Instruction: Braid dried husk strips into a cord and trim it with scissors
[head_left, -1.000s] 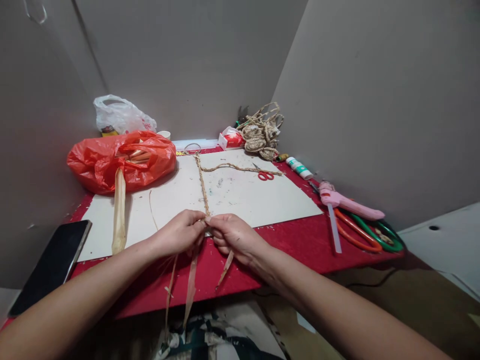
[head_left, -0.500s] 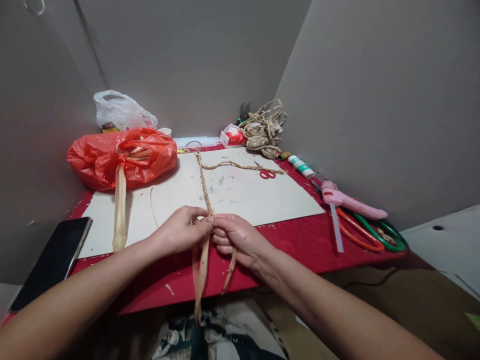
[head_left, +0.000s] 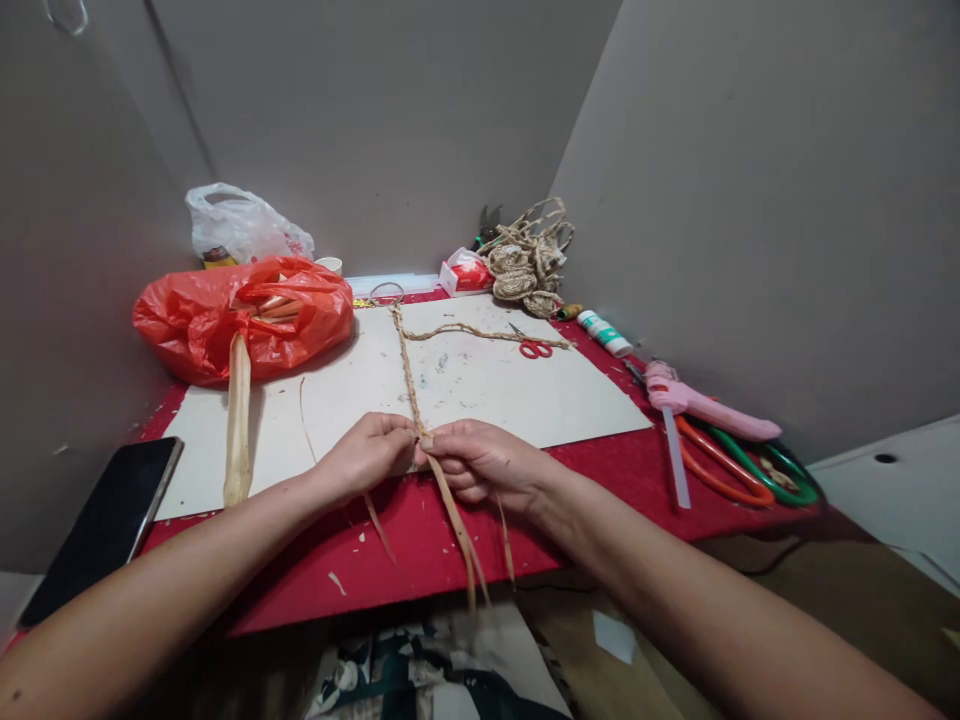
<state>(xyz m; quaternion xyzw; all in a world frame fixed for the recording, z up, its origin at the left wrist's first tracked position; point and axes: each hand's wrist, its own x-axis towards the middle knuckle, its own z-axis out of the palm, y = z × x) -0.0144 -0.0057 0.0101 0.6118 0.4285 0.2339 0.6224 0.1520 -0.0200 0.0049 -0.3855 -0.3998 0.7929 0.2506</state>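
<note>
A thin straw-coloured braid (head_left: 409,372) runs down the white board toward me, and its near end sits between my hands. My left hand (head_left: 370,455) is closed, pinching the braid's end from the left; a loose strand (head_left: 380,527) hangs below it. From the right, my right hand (head_left: 480,460) pinches at the same spot with curled fingers. Flat fibre strips (head_left: 454,520) trail from between the hands over the table's front edge, and a narrower strip (head_left: 505,540) dangles under my right hand. The fingertips partly cover the crossing point of the strands.
A red plastic bag (head_left: 176,320) with dry strips stands at left, one long strip (head_left: 238,430) lying before it. Nearby is a phone (head_left: 101,530). Red-handled scissors (head_left: 535,349) lie on the white board (head_left: 517,400). Coiled cord (head_left: 517,270) and a pink glue gun (head_left: 705,408) are at right.
The loose strips under my hands have swung right and fanned out. A strand now hangs separately below my left hand. Both hands stay at the braid's end.
</note>
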